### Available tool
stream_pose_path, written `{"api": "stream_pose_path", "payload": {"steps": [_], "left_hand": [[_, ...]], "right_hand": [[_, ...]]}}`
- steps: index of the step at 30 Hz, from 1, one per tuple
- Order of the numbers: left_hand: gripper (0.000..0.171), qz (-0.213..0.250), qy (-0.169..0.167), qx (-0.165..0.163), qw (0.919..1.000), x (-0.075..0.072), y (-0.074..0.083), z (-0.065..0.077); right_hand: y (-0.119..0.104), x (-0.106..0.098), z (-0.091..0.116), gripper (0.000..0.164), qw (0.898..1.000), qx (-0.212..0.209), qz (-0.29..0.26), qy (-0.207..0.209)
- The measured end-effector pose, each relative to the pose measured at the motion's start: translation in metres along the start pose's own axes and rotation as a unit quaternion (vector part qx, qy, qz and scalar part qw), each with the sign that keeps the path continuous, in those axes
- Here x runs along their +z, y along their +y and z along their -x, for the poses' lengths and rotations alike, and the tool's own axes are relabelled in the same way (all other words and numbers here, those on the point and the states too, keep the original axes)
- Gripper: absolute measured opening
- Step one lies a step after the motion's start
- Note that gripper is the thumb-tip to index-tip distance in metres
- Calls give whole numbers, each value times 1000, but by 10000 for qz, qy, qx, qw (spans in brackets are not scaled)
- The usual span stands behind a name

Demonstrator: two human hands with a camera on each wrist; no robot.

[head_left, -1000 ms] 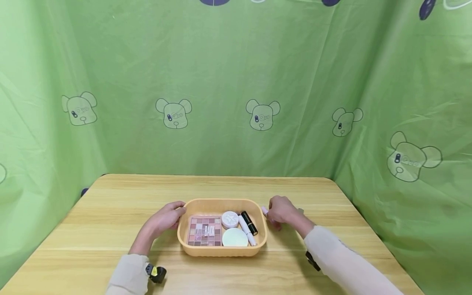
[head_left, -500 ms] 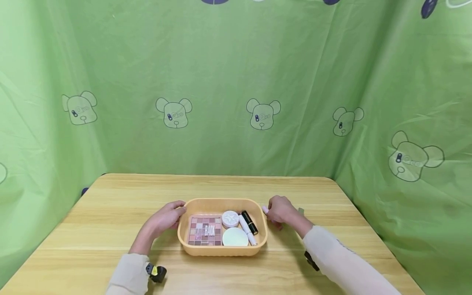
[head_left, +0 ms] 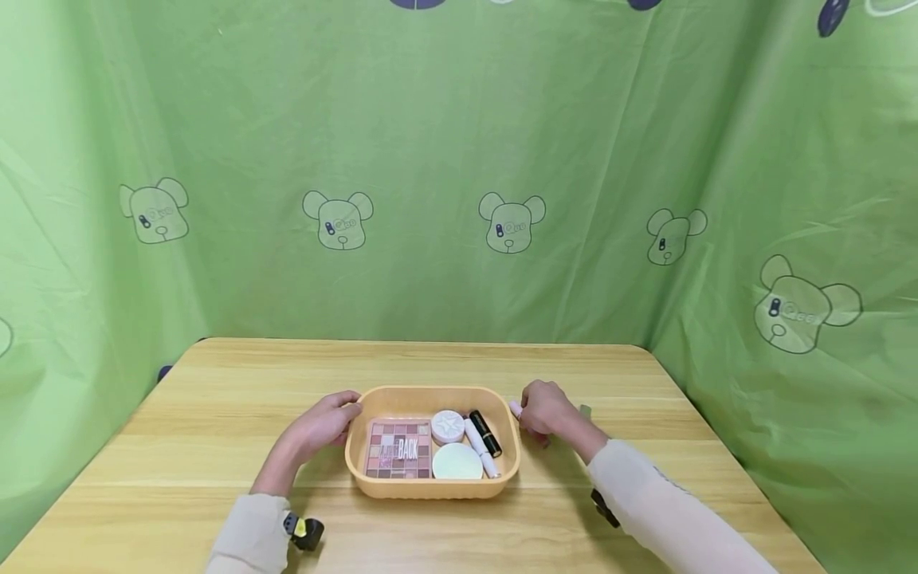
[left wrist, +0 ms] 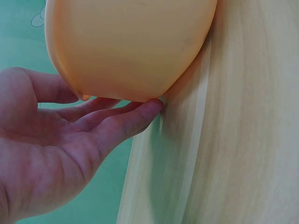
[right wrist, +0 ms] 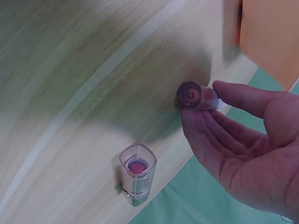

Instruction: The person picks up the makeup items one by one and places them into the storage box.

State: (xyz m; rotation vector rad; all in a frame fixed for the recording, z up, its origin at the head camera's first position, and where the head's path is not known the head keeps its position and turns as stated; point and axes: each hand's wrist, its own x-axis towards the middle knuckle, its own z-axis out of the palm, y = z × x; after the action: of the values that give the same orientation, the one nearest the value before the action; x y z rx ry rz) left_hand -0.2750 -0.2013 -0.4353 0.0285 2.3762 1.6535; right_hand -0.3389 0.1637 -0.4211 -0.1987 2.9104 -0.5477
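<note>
An orange plastic tray (head_left: 430, 488) stands on the table. My left hand (head_left: 323, 421) holds its left end, the thumb by the rim and the fingers along the outer wall in the left wrist view. Just off the tray's right end, my right hand (head_left: 548, 408) pinches a small round lipstick tube (right wrist: 190, 95) marked 01 between thumb and fingers. Its pale pink end shows in the head view. Nearby on the table is a clear lipstick tube (right wrist: 137, 175) with pink inside, nearer the wrist.
Inside the tray lie an eyeshadow palette (head_left: 398, 450), a white embossed round case (head_left: 448, 427), a pale round compact (head_left: 457, 461), a white tube (head_left: 480, 448) and a black tube (head_left: 485, 433). Green curtains (head_left: 423, 295) hang behind the wooden table (head_left: 179, 446).
The right forearm has shifted very slightly left. Both hands and the tray stay almost where they were, with the right hand still gripping the tube.
</note>
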Motion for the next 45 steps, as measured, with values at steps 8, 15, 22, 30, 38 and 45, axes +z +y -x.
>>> {"api": "stream_pose_path", "payload": {"steps": [8,15,22,30,38,45], "left_hand": [[44,-10,-83,112,9999,0,-1,0],[44,14,48,-10,10000,0,-1,0],[44,-36,49,-1,10000,0,0,-1],[43,-35,73,-1,10000,-1,0,1],[43,-54,59,4,10000,-1,0,1],[43,-16,55,-19,10000,-1,-1,0]], "right_hand": [[1,2,-2,7,10000,-71,5,55],[3,3,-4,7,10000,6,-42,14],[2,-1,-2,9,10000,58,-39,-33],[0,-8,1,9,10000,48,35,27],[0,-9,0,10,10000,16,-74,33],[-1,-11,2,21,9998,118,-155,-42]]}}
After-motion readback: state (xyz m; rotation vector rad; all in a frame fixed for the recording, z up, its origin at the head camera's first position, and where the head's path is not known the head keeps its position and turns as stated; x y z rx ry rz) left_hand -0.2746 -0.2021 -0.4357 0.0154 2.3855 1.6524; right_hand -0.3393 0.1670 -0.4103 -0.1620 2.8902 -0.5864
